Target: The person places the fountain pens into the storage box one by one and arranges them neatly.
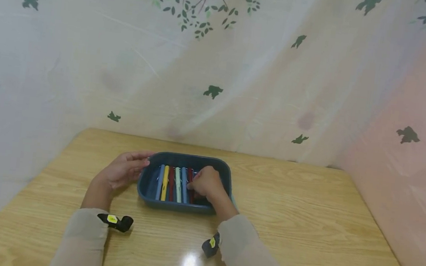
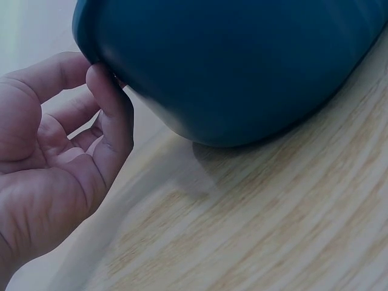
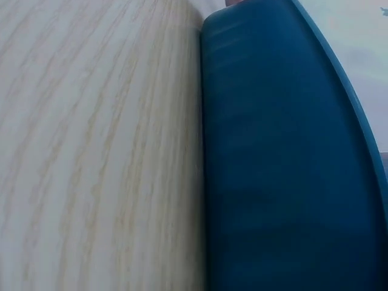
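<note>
A dark blue rounded tray [image 1: 148, 191] lies on the wooden table. Inside it several slim pen-like sticks stand side by side in a row: a yellow stick [image 1: 165, 184], a pale green stick [image 1: 178, 185], blue ones and dark red ones. My left hand [image 1: 125, 170] holds the tray's left end, thumb and fingers pinching its rim, as the left wrist view shows too. Over the right part of the tray, my right hand [image 1: 208, 182] has curled fingers, its thumb at the rightmost dark red stick [image 1: 190, 176]; its fingertips are partly hidden. Only the tray's outer wall [image 3: 285, 157] fills the right wrist view.
The wooden table [image 1: 296, 228] reaches out on both sides of the tray. Behind it hangs a pale sheet [image 1: 156, 79] printed with leaves and birds. A pale teal edge [image 1: 234, 201] shows at the tray's right side, mostly behind the right wrist.
</note>
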A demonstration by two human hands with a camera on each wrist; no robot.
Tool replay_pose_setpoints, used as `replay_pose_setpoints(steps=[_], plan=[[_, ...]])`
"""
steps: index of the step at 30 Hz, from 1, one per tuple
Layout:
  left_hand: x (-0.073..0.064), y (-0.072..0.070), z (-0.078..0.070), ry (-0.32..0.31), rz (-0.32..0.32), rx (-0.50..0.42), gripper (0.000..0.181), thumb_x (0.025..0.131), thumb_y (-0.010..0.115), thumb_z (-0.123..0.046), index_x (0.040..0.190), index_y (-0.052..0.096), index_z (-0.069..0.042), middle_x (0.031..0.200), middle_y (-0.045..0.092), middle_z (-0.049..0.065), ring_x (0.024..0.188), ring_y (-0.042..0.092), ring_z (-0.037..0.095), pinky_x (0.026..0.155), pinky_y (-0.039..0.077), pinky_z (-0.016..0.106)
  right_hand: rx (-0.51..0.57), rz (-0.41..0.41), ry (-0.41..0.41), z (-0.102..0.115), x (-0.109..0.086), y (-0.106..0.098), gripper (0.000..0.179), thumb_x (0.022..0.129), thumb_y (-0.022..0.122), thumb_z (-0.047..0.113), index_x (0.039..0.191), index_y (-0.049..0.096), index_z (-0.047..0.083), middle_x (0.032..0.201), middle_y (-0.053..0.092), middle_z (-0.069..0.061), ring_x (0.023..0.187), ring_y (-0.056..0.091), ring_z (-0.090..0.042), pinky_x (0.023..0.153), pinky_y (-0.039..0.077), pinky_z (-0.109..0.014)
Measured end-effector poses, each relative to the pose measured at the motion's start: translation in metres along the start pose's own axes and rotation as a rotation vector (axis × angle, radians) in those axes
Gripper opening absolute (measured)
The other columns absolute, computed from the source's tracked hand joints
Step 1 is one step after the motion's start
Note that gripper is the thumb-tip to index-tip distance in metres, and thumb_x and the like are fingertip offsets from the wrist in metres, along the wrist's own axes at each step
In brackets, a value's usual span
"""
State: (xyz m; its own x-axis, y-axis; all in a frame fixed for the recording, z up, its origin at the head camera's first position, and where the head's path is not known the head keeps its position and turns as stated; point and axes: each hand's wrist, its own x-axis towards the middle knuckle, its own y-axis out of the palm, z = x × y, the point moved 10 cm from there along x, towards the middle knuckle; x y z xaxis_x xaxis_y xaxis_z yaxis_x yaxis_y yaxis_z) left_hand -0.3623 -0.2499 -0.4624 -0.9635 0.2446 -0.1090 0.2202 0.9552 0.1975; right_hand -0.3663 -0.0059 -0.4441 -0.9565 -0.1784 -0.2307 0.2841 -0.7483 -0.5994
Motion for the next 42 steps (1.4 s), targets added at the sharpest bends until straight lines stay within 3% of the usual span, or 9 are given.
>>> replay_pose_setpoints(steps=[10,19,27,36,42], plan=[[0.000,0.002,-0.001,-0.001,0.002,-0.005,0.029,0.102,0.063,-0.008,0.131,0.067,-0.010,0.114,0.073,0.000,0.096,0.069,0.014,0.084,0.059,0.031,0.105,0.048,-0.050,0.011,-0.004,-0.016,0.009,0.088,0.077,0.003,0.087,0.069,0.001,0.077,0.069,-0.012,0.058,0.069,-0.021,0.056,0.060,-0.033],[-0.003,0.004,0.000,0.003,0.000,-0.044,0.038,0.101,0.062,-0.003,0.139,0.059,0.000,0.102,0.070,0.000,0.087,0.069,0.010,0.075,0.059,0.026,0.155,0.078,-0.098,0.020,-0.005,-0.041,0.015,0.094,0.070,0.001,0.108,0.067,-0.005,0.095,0.070,-0.015,0.078,0.071,-0.028,0.064,0.062,-0.034],[-0.004,0.004,0.001,0.010,0.002,-0.042,0.028,0.103,0.059,-0.003,0.129,0.068,-0.008,0.103,0.072,-0.001,0.085,0.069,0.011,0.076,0.059,0.027,0.151,0.046,-0.124,0.023,-0.008,-0.075,0.020,0.094,0.068,0.001,0.112,0.067,-0.007,0.105,0.071,-0.026,0.092,0.071,-0.041,0.066,0.062,-0.034],[-0.005,0.004,0.002,0.005,0.003,-0.037,0.033,0.102,0.061,-0.004,0.136,0.063,-0.004,0.106,0.072,0.000,0.087,0.069,0.011,0.078,0.059,0.027,0.064,0.022,-0.148,0.002,-0.016,-0.110,0.024,0.096,0.067,0.005,0.117,0.066,-0.006,0.105,0.071,-0.021,0.089,0.071,-0.037,0.074,0.062,-0.038],[-0.005,0.003,0.002,0.008,-0.002,-0.012,0.039,0.103,0.060,-0.005,0.142,0.056,0.000,0.109,0.071,0.001,0.088,0.068,0.011,0.078,0.059,0.027,-0.038,0.032,-0.213,-0.015,-0.023,-0.126,0.028,0.097,0.065,0.007,0.120,0.064,-0.009,0.087,0.070,-0.015,0.069,0.066,-0.024,0.068,0.061,-0.038]])
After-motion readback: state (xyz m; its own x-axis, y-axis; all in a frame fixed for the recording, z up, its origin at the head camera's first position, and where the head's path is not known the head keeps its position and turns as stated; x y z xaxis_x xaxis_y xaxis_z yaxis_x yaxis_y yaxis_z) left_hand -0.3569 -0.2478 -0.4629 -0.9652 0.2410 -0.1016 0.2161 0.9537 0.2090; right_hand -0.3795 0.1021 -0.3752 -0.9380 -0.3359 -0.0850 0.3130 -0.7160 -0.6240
